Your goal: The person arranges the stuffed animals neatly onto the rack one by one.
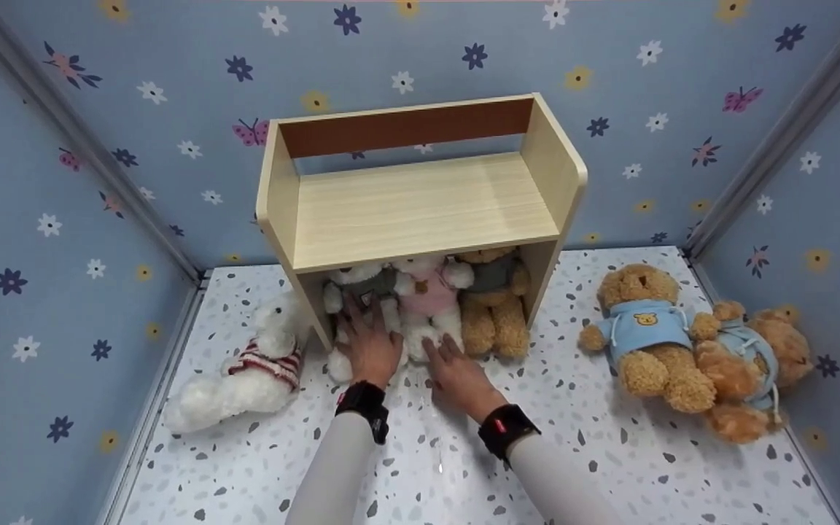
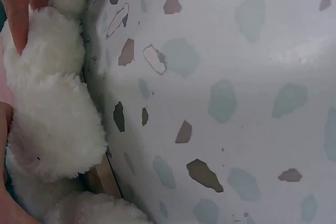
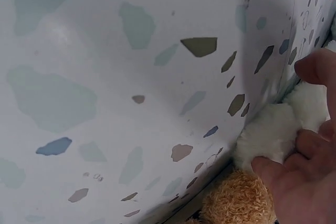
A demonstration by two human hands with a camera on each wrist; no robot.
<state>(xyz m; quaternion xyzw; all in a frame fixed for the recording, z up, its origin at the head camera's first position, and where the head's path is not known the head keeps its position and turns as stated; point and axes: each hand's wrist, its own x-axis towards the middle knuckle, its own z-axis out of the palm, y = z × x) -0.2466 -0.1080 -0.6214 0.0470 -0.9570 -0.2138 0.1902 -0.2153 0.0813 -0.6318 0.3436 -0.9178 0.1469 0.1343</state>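
My left hand (image 1: pixel 374 354) presses with spread, fairly straight fingers on a white plush toy in a dark grey top (image 1: pixel 382 286), at the left of the shelf's lower compartment. Beside it sits a white plush toy in a pink top (image 1: pixel 431 297). My right hand (image 1: pixel 464 379) touches its white feet with extended fingers; the right wrist view shows the fingertips against a white furry foot (image 3: pixel 268 135). A brown teddy bear in a dark grey top (image 1: pixel 494 313) sits at the compartment's right end. The shelf board hides part of the toys' heads.
The wooden shelf (image 1: pixel 420 208) stands against the flowered wall. A white plush toy in a striped top (image 1: pixel 267 364) lies to its left. On the right lie a teddy bear in a blue hoodie (image 1: pixel 646 328) and another brown plush in light blue (image 1: pixel 748 364), on the speckled floor (image 1: pixel 420 467).
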